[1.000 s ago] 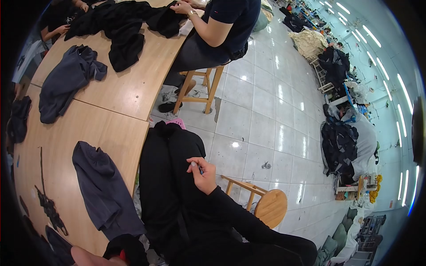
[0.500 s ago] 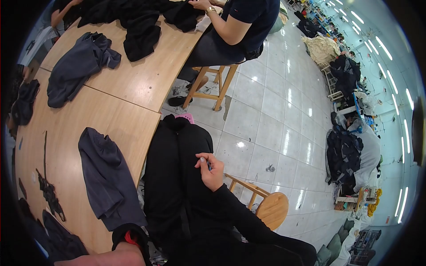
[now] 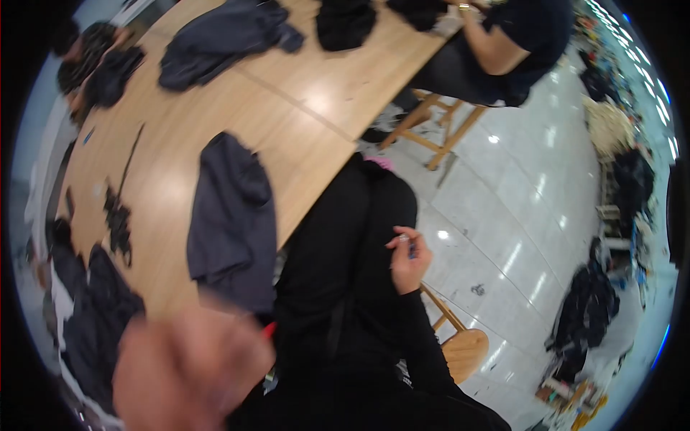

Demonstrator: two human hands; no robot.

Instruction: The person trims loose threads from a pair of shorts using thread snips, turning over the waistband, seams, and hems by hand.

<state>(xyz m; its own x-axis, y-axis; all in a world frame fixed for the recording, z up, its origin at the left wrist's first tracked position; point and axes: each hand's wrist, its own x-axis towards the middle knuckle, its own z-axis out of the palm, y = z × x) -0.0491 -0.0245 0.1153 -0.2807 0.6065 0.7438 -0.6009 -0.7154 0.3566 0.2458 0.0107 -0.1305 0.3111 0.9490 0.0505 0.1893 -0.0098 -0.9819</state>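
My left hand [image 3: 190,363] is raised close to the camera and smeared by motion, so its fingers cannot be made out. Just beyond it, a dark grey garment [image 3: 233,215] lies folded lengthwise near the edge of the wooden table [image 3: 165,179]. My right hand [image 3: 411,262] hovers over or rests on my black-clothed thigh, I cannot tell which. Its fingers are curled around something small with a bluish part, mostly hidden.
Another dark grey garment [image 3: 215,43] and black clothes [image 3: 345,25] lie farther up the table. A thin black cord with a tangled bundle [image 3: 117,223] is at left. A co-worker [image 3: 503,50] sits on a wooden stool [image 3: 438,136]. Beside me stands another stool [image 3: 463,352].
My left hand has come up from the lower edge into the foreground. The whole view has shifted, moving the table and garments rightward and up. My right hand stays curled near my thigh.
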